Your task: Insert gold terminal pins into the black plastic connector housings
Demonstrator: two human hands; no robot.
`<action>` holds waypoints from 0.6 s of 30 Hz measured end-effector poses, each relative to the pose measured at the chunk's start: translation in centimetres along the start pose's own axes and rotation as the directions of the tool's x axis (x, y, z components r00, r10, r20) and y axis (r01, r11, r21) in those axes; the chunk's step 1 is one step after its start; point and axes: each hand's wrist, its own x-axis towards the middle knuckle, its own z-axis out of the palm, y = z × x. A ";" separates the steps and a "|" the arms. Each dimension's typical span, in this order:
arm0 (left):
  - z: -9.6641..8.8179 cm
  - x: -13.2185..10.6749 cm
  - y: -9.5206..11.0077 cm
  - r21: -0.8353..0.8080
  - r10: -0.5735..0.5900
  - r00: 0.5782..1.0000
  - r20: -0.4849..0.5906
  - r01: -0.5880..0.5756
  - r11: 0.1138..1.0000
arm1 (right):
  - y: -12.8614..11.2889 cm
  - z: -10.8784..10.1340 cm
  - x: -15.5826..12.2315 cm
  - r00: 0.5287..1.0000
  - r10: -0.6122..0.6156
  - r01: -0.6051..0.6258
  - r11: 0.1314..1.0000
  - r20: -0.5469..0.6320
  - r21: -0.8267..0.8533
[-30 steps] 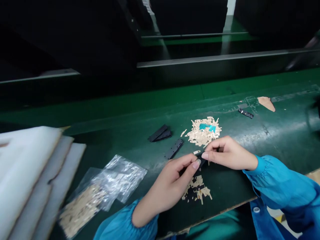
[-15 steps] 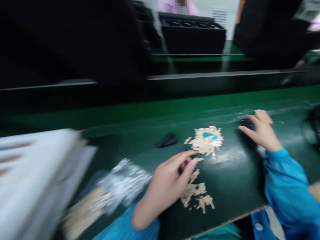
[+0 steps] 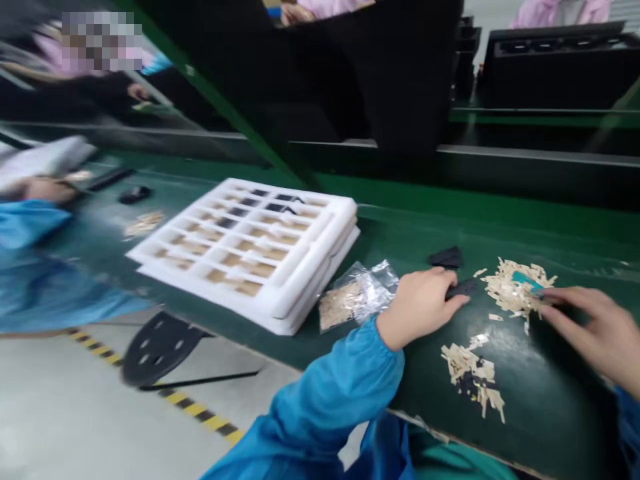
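My left hand [image 3: 423, 305] rests on the green belt [image 3: 410, 233], its fingers curled over a small flat black part [image 3: 463, 289]. My right hand [image 3: 595, 333] lies at the right with fingers stretched toward a pile of tan paper strips [image 3: 510, 285] that has a teal piece [image 3: 525, 280] on it. A dark item seems to sit under its fingertips, too blurred to name. Two more black parts [image 3: 447, 257] lie just beyond my left hand. A second heap of tan strips [image 3: 473, 377] lies near the belt's front edge between my hands.
A stack of white foam trays [image 3: 255, 250] with tan compartments sits on the belt to the left, a clear bag of strips [image 3: 357, 297] beside it. Another person's blue sleeve [image 3: 30, 267] is at far left. Black bins [image 3: 560, 60] stand behind the belt. A black stool [image 3: 157, 347] stands on the floor.
The view has swung left, bringing the foam trays and floor into sight. My right hand has come back from the far right to the strip pile. My left hand stays by the black part.
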 end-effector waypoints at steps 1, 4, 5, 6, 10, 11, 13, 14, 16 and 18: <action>0.0 0.1 -0.2 0.026 -0.003 0.999 0.034 0.002 1.000 | -1.0 1.0 0.1 0.995 -0.054 0.052 0.998 0.084 0.024; 0.1 0.3 -0.3 0.078 0.005 0.997 0.079 -0.011 0.997 | -3.7 3.1 0.4 0.966 -0.151 0.131 0.986 0.211 0.104; 0.2 0.3 -0.3 0.091 0.006 0.997 0.078 -0.013 0.996 | -4.5 3.5 0.4 0.958 -0.166 0.142 0.983 0.233 0.116; 0.3 0.3 -0.2 0.103 0.006 0.997 0.074 -0.013 0.995 | -5.1 3.8 0.4 0.951 -0.178 0.150 0.981 0.252 0.124; 0.5 0.3 -0.1 0.126 0.019 0.999 0.034 -0.023 0.992 | -6.7 4.3 0.2 0.924 -0.204 0.176 0.978 0.325 0.112; 0.6 0.2 -0.1 0.124 0.030 1.000 0.004 -0.030 0.992 | -6.9 4.4 0.2 0.918 -0.201 0.176 0.979 0.343 0.101; 0.5 0.1 0.0 0.094 0.062 0.996 -0.068 -0.055 0.994 | -7.1 4.5 0.2 0.911 -0.187 0.167 0.982 0.368 0.087; 0.4 0.0 0.1 0.060 0.084 0.992 -0.093 -0.078 0.995 | -7.1 4.5 0.2 0.909 -0.181 0.160 0.983 0.374 0.087; 0.1 -0.1 0.4 -0.038 0.141 0.986 -0.092 -0.145 0.989 | -7.1 4.5 0.3 0.913 -0.174 0.145 0.984 0.369 0.105; -0.2 -0.3 0.8 -0.153 0.204 0.979 -0.021 -0.205 0.967 | -7.1 4.3 0.3 0.928 -0.168 0.122 0.980 0.333 0.154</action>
